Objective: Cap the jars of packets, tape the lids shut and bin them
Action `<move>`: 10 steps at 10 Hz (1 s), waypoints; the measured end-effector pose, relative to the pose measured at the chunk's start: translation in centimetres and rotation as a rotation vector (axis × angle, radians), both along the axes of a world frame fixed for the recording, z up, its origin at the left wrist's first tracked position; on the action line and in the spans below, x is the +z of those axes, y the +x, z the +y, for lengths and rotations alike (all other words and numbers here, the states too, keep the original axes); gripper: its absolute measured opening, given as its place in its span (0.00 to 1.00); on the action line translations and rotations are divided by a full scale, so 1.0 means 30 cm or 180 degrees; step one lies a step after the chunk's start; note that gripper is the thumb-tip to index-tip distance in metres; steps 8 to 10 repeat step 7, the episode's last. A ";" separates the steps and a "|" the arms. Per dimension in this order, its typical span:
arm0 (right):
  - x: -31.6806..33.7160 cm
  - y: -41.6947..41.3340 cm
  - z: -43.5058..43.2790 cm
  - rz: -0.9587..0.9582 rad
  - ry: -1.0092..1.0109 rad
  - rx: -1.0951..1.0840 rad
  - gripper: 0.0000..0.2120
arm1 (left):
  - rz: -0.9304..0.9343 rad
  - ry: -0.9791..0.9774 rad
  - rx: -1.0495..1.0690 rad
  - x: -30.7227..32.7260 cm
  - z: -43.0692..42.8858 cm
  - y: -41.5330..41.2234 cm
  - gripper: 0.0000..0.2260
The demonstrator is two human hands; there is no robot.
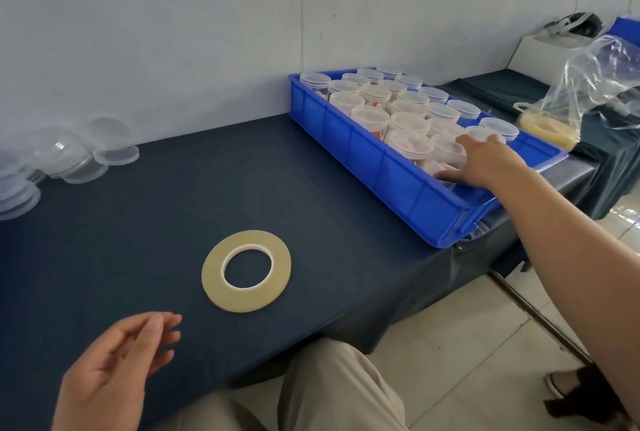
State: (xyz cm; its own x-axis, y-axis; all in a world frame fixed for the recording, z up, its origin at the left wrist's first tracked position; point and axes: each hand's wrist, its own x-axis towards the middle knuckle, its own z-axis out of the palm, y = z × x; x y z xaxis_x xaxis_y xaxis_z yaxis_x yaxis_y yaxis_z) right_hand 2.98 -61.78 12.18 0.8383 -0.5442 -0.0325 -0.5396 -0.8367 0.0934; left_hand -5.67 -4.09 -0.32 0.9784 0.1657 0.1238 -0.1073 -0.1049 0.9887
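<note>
Jars (408, 122): capped, packed upright in rows in the blue bin (363, 153) at the far right of the table (173, 208); a few at the near end look tilted.
Right hand (485, 163): reached into the bin's near end, fingers spread over the jars; whether it grips one cannot be told.
Risk at bin: a push from this hand could topple the crowded jars; the bin's near corner sits at the table edge (possibly overhanging), so downward pressure there may tip it.
Tape roll (213, 273): flat on the near centre of the table, untouched.
Left hand (114, 371): open, relaxed, holding nothing, near left.
Loose lids (116, 155): heaped at the far left, well apart from the bin.
Risk to task: untaped jars could be binned unnoticed.
</note>
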 end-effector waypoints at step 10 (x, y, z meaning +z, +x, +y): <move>0.138 -0.095 0.285 -0.2138 0.0734 0.0324 0.27 | 0.0189 0.0039 0.0153 0.075 0.010 -0.038 0.14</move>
